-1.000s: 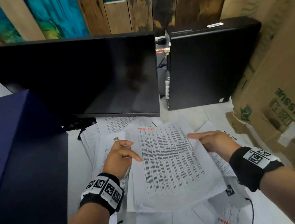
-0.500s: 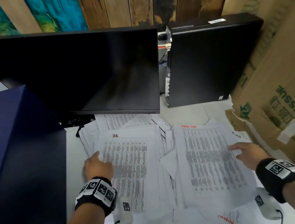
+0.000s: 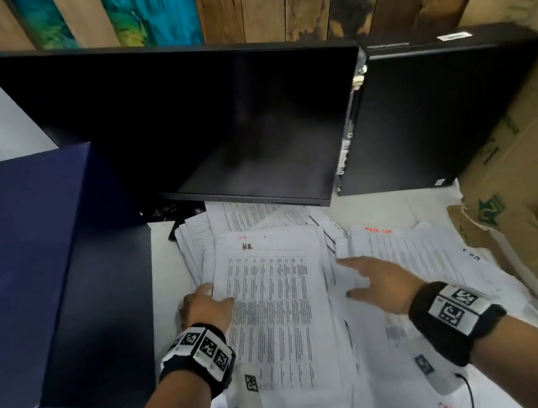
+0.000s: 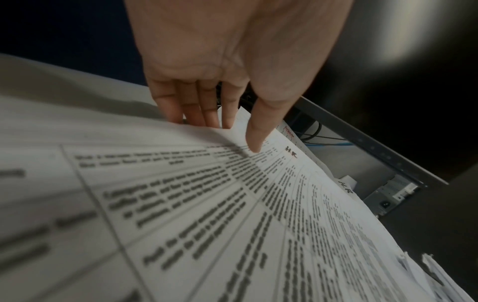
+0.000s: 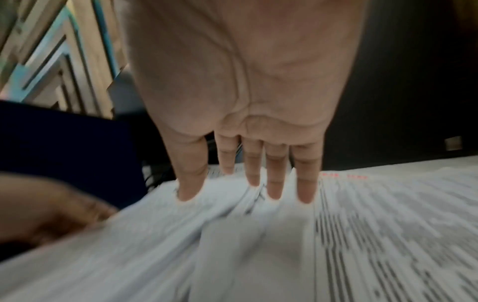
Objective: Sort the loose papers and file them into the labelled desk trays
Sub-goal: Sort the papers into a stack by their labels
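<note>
A printed sheet marked "HR" (image 3: 275, 306) lies on top of the left pile of loose papers. My left hand (image 3: 205, 304) pinches its left edge; in the left wrist view the thumb lies on the HR sheet (image 4: 258, 204) and the fingers (image 4: 196, 114) go under the edge. A sheet with red writing (image 3: 406, 253) tops the right pile. My right hand (image 3: 350, 277) hovers flat between the two piles, fingers straight and spread, holding nothing. In the right wrist view the right hand's fingertips (image 5: 274, 194) are just over the blurred papers.
More loose papers (image 3: 245, 215) fan out under a black monitor (image 3: 215, 125). A black computer case (image 3: 437, 111) stands behind on the right. A dark blue box (image 3: 26, 255) fills the left side. Cardboard boxes (image 3: 532, 166) crowd the right edge.
The sheet held in both hands a second ago now lies on the right pile. My right hand has moved left to the middle, and my left hand has taken the HR sheet's edge.
</note>
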